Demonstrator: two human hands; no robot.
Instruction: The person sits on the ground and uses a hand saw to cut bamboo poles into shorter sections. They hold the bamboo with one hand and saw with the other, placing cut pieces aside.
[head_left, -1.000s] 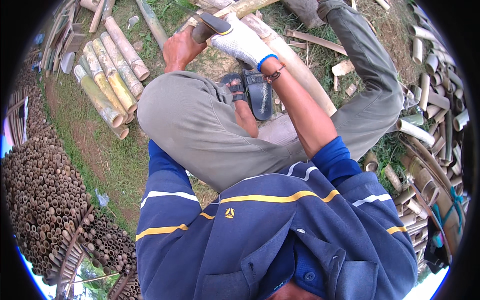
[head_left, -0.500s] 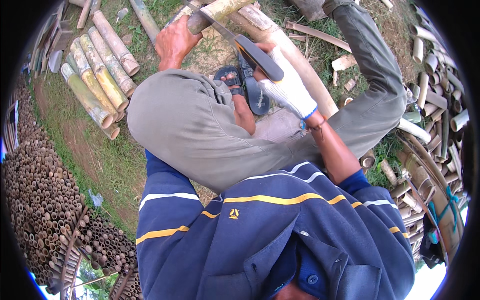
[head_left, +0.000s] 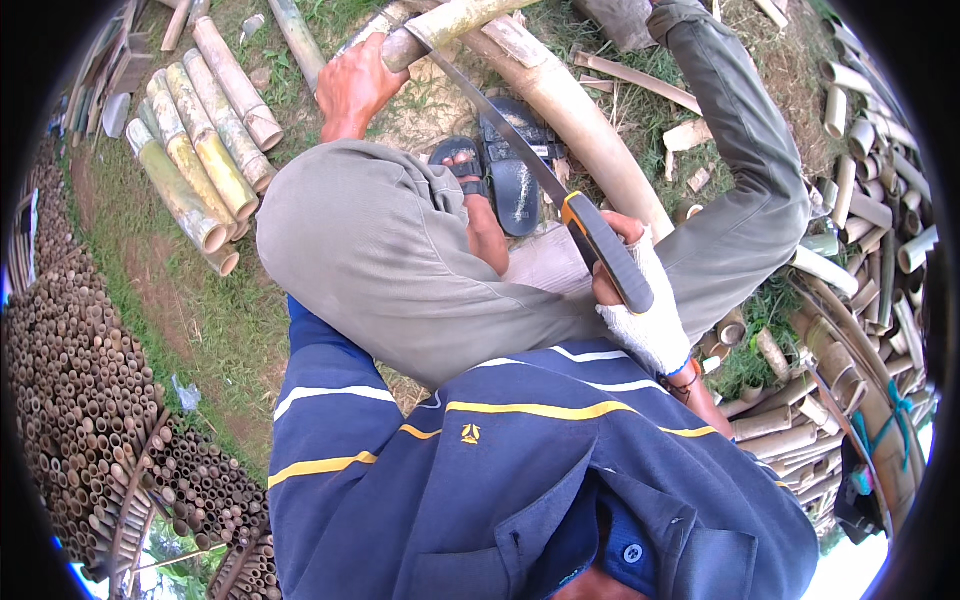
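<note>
My right hand [head_left: 645, 300], in a white knitted glove, is closed round the black and orange handle of a handsaw [head_left: 608, 250]. The long, narrow blade slants up and left to a bamboo pole [head_left: 465, 17], its tip end at the pole near the sawn end. Bare, my left hand [head_left: 358, 88] grips the bamboo close to that end, just left of the blade. Beneath the pole, a thick curved bamboo log [head_left: 570, 95] runs down to the right. Whether the blade sits in a cut is too small to tell.
Cut bamboo lengths [head_left: 200, 140] lie side by side on the grass at the left. A large stack of bamboo tubes [head_left: 85, 400] fills the lower left. More offcuts [head_left: 870, 220] are heaped at the right. My sandalled foot [head_left: 462, 165] and a loose sandal [head_left: 515, 190] are below the blade.
My right hand has drawn the saw back toward my body, down and to the right, baring more of the blade. My left hand stays on the bamboo in nearly the same place.
</note>
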